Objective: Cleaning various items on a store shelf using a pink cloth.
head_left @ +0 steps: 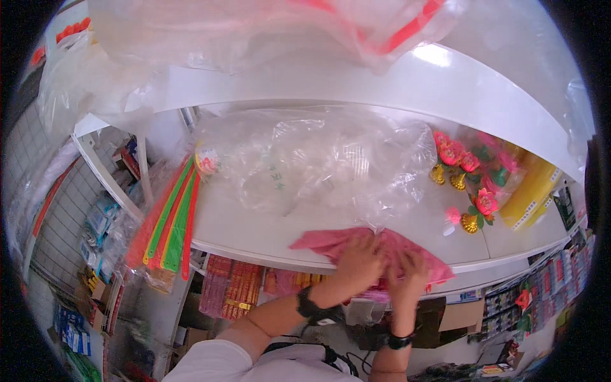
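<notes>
You have both hands on the pink sheet, which lies crumpled across the front edge of the white shelf, its left corner flat on the surface and its right corner reaching the rim. Your left hand is on its middle, fingers bent down into the folds; your right hand is just beside it, fingers spread over the right half. The hands are near each other, but whether either one is pinching the sheet or only pressing it, I cannot tell, since the fingertips are lost in the creases.

Judging by its thin folds, the sheet should feel very light and limp, with no stiffness to push against (cloth or film, the picture does not settle it). If it is film, expect it to slide on the smooth shelf and tear under a sharp tug. Your best hold would be the two outer corners, finger and thumb on each, since a grip on the bunched middle would only add creases.

Mind the clear bag behind: its gathered front end meets the sheet's back edge between your hands, and it looks just as light and slippery. The potted flowers sit well apart, to the right.
</notes>
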A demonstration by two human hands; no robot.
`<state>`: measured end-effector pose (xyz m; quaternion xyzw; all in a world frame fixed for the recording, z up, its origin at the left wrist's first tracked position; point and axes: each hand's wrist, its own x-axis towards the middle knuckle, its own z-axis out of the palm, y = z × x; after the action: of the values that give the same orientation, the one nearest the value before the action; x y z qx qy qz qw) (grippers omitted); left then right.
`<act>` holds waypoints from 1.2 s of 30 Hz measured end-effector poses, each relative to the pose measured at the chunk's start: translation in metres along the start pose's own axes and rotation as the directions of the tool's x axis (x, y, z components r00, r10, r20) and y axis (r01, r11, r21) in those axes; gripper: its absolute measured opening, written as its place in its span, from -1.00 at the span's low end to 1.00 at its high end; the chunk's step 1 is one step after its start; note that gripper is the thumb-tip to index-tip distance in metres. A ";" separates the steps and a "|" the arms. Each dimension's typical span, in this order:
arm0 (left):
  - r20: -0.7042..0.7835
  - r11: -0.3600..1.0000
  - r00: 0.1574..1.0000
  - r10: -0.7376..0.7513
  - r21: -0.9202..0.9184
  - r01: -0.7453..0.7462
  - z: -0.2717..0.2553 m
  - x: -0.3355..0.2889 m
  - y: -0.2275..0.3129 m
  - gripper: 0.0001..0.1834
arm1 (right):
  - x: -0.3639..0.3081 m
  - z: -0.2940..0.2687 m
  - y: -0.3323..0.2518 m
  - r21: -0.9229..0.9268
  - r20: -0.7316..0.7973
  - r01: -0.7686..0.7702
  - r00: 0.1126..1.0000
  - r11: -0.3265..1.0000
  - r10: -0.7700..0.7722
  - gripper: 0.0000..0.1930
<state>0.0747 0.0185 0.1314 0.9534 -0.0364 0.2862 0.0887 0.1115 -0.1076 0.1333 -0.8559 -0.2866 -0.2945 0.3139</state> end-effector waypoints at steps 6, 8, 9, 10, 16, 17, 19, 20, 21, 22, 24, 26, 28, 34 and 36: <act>-0.080 0.992 0.994 0.077 -0.093 -0.084 0.057 0.046 0.085 -0.57 | 0.001 -0.028 0.127 -0.106 -0.096 -0.038 0.995 0.994 0.028 -0.72; -0.060 0.996 0.995 0.081 -0.024 -0.082 0.060 0.048 0.090 -0.54 | 0.008 -0.030 0.128 -0.112 -0.121 0.003 0.993 0.994 -0.016 -0.64; -0.060 0.995 0.994 0.096 0.016 -0.095 0.060 0.046 0.088 -0.52 | 0.006 -0.025 0.127 -0.108 -0.114 0.022 0.993 0.994 -0.034 -0.64; -0.063 0.992 0.991 0.120 0.048 -0.117 0.063 0.046 0.090 -0.50 | 0.000 -0.022 0.133 -0.131 -0.170 0.032 0.984 0.991 -0.054 -0.61; -0.134 0.989 0.981 0.138 -0.044 -0.145 0.042 0.000 0.055 -0.48 | -0.028 0.012 0.111 -0.057 -0.300 0.071 0.950 0.996 -0.085 -0.54; -0.089 0.993 0.990 0.108 -0.042 -0.112 0.033 -0.012 0.041 -0.47 | -0.028 0.018 0.090 -0.016 -0.264 0.100 0.959 0.995 -0.100 -0.56; -0.019 0.999 0.999 0.039 0.010 -0.039 0.007 -0.037 0.012 -0.47 | -0.037 0.040 0.045 0.056 -0.233 0.074 0.971 0.996 -0.059 -0.62; 0.005 0.998 1.000 -0.004 0.063 0.004 -0.012 -0.049 -0.004 -0.48 | -0.046 0.053 0.027 -0.205 -0.216 0.086 0.968 0.975 -0.131 -0.63; -0.002 0.997 0.997 -0.071 0.035 0.071 -0.027 -0.059 -0.020 -0.49 | -0.052 0.062 0.008 -0.147 -0.136 0.134 0.979 0.980 -0.154 -0.65; -0.003 0.989 0.989 -0.146 0.013 0.146 -0.044 -0.071 -0.037 -0.50 | -0.053 0.061 -0.029 -0.094 -0.058 0.158 0.985 0.983 -0.164 -0.66; -0.103 0.971 0.966 -0.237 -0.021 0.236 -0.065 -0.094 -0.072 -0.51 | -0.046 0.055 -0.092 -0.004 0.075 0.252 0.965 0.968 -0.251 -0.65; -0.096 0.941 0.937 -0.335 -0.076 0.329 -0.089 -0.110 -0.103 -0.51 | -0.042 0.064 -0.126 0.047 0.126 0.315 0.939 0.948 -0.319 -0.63; -0.082 0.922 0.919 -0.386 -0.029 0.385 -0.105 -0.127 -0.134 -0.49 | -0.040 0.085 -0.153 0.155 0.102 0.456 0.875 0.876 -0.473 -0.63; -0.137 0.820 0.817 -0.560 0.048 0.570 -0.122 -0.130 -0.173 -0.51 | -0.020 0.120 -0.213 0.161 0.094 0.513 0.842 0.843 -0.531 -0.67; -0.146 0.805 0.806 -0.574 0.079 0.587 -0.125 -0.128 -0.170 -0.52 | -0.021 0.120 -0.216 0.183 0.085 0.509 0.844 0.841 -0.530 -0.68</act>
<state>-0.0788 0.2117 0.1378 0.9042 0.2796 0.3012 0.1162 -0.0093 0.1080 0.1230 -0.7368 -0.5501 -0.2881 0.2674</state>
